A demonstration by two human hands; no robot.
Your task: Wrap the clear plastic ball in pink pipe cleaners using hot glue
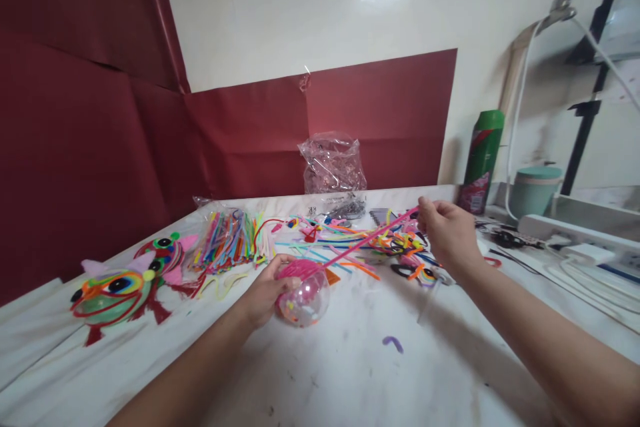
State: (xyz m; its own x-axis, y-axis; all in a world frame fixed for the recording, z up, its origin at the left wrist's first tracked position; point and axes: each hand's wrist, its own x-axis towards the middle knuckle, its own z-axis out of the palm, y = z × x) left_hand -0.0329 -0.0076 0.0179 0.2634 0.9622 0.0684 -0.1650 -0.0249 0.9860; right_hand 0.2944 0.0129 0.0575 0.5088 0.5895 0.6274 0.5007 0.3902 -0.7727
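My left hand [265, 290] is closed round a clear plastic ball [306, 300] with coloured bits inside, resting low on the white table [350, 373]. Pink pipe cleaner is wound over the ball's top. A straight length of that pink pipe cleaner [370, 238] runs up and right to my right hand [447, 230], which pinches its far end above the table. Under the stretched wire lies a scatter of loose coloured pipe cleaners [345, 243].
Two finished fish-like ball figures [113, 293] sit at the left, next to a bag of coloured pipe cleaners [227, 240]. A clear crumpled bag [333, 163] stands at the back. A green bottle [481, 160], teal container [535, 190], power strip [575, 230] and cables are right.
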